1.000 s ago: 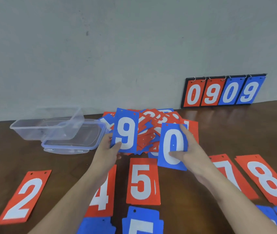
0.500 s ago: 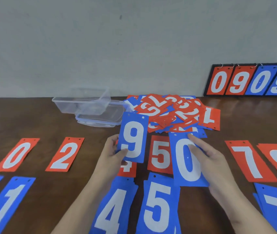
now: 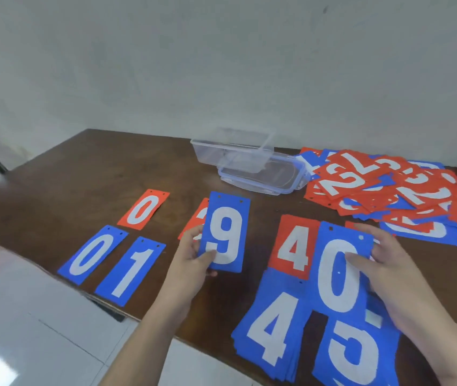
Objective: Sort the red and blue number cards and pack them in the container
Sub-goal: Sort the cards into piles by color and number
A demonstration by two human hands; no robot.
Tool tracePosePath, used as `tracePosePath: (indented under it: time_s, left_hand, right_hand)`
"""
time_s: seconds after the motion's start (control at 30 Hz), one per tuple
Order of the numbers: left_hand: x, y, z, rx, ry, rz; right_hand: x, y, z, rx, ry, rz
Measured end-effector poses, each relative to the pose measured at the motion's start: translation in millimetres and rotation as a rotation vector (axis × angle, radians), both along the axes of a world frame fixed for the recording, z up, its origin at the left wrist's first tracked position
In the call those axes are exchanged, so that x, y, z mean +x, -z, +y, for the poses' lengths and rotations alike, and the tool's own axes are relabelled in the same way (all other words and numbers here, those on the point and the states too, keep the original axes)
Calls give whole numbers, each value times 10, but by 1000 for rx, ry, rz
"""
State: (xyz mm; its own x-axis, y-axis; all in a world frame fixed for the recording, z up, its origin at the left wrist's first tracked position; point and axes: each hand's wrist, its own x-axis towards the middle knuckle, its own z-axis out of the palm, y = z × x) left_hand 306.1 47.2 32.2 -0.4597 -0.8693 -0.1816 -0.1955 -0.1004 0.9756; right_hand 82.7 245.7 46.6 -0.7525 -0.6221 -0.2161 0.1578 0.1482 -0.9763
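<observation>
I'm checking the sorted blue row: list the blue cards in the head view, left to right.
blue 0 on table → blue 1 → blue 9 in left hand → blue 4 → blue 0 in right hand

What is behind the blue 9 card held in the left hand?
A red card lies on the table behind the blue 9 card in the left hand; only its left edge shows, its number mostly covered.

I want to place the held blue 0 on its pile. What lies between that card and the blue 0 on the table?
In the head view, between the held blue 0 and the blue 0 on the table lie the blue 1 and the left hand holding the blue 9.
</observation>
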Motion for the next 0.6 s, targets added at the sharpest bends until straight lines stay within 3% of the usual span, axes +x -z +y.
tracePosePath:
  time_s: [0.6]
  left_hand:
    - [2010, -79, -766, -13, -434, 97]
  right_hand:
    - [1627, 21, -2411, 7, -493, -37]
